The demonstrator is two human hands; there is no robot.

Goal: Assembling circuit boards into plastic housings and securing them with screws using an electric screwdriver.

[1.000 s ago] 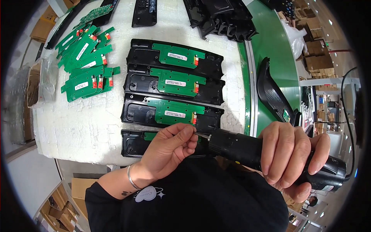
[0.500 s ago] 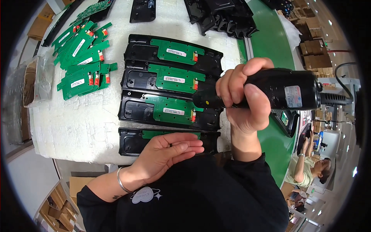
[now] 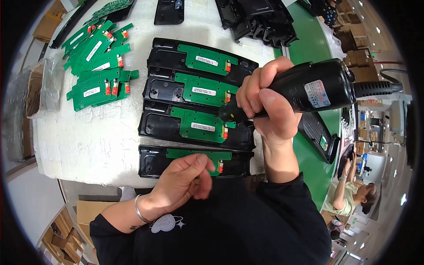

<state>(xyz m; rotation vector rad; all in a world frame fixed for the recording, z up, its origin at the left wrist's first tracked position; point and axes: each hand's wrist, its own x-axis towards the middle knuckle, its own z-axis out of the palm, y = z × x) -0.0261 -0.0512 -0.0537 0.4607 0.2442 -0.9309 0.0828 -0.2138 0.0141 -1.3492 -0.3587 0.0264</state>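
My right hand [image 3: 276, 104] is wrapped round a black electric screwdriver [image 3: 304, 86] whose cable leaves at the right. Its nose points left, over the right end of the third black plastic housing [image 3: 154, 126]; the tip's contact is hard to make out. A green circuit board [image 3: 190, 117] with a white label and red connector lies in that housing. Two similar housings with boards lie beyond it. My left hand [image 3: 187, 176], fingers curled in with the thumb against them, hovers over the nearest housing [image 3: 149, 164] and partly covers its board [image 3: 181, 153]. What the fingers hold, if anything, is hidden.
Loose green circuit boards [image 3: 95, 84] are heaped on the white padded surface [image 3: 88, 141] at left. Black plastic parts [image 3: 260, 22] are piled at the far right, and another housing [image 3: 169, 12] lies beyond. A black housing [image 3: 320, 137] rests on the green table [image 3: 309, 168]. A person [image 3: 353, 194] works at right.
My left hand's outstretched fingers have curled in and drawn back, uncovering the nearest board's red connector. My right hand has moved slightly left with the screwdriver, which is now tilted more down to the left.
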